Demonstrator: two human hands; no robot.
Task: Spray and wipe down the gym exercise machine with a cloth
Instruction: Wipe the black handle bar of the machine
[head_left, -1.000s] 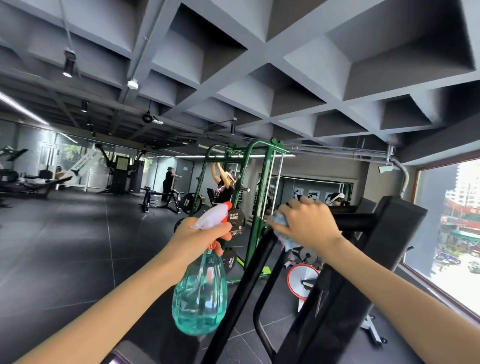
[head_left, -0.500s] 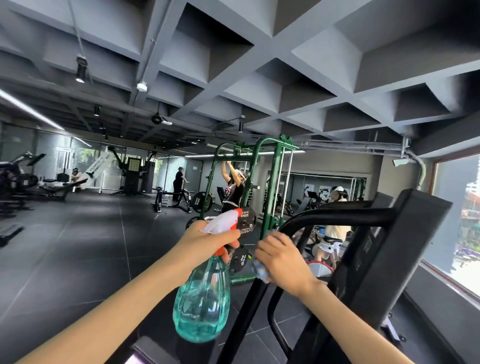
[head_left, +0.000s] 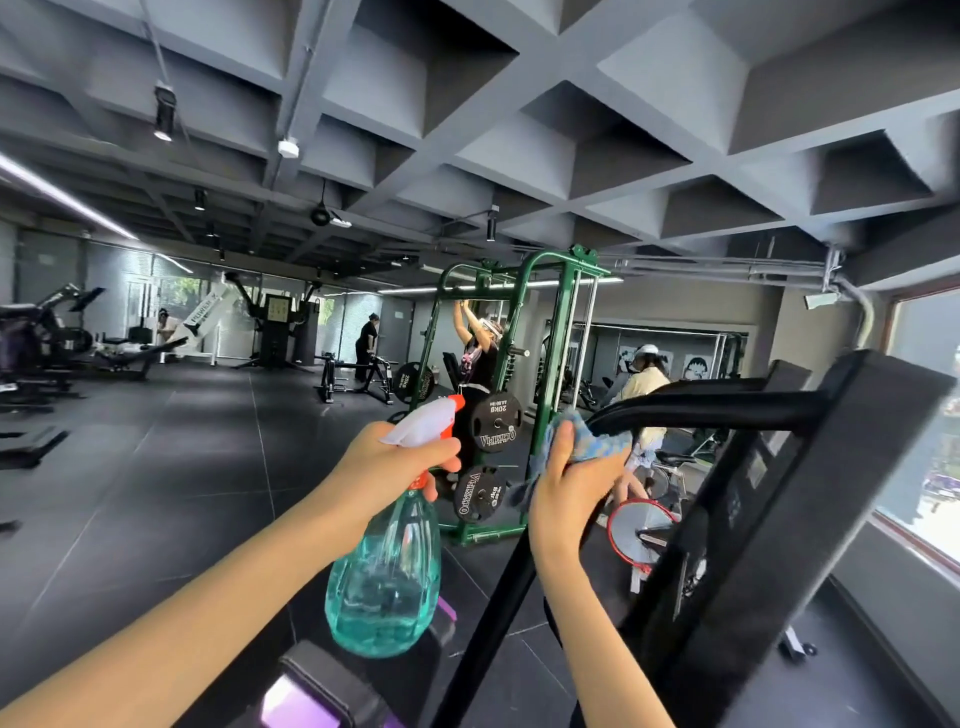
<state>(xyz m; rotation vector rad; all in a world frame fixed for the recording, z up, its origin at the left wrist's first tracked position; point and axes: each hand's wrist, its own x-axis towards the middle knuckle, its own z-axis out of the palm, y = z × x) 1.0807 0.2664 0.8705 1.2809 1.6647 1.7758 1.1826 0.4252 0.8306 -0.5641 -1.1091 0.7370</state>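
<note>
The left hand (head_left: 387, 467) grips the neck of a teal spray bottle (head_left: 387, 577), held upright. Just beyond, the right hand (head_left: 566, 483) clamps a blue cloth (head_left: 597, 441) around the bend of the machine's black handlebar (head_left: 727, 405). Farther off stands a green rack (head_left: 550, 332) with weight plates.

Floor (head_left: 156, 493) w/ green rack (head_left: 480, 535), bike (head_left: 636, 535)

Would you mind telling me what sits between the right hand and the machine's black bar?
A blue cloth: the right hand holds it against the black bar, as the head view shows.
</note>
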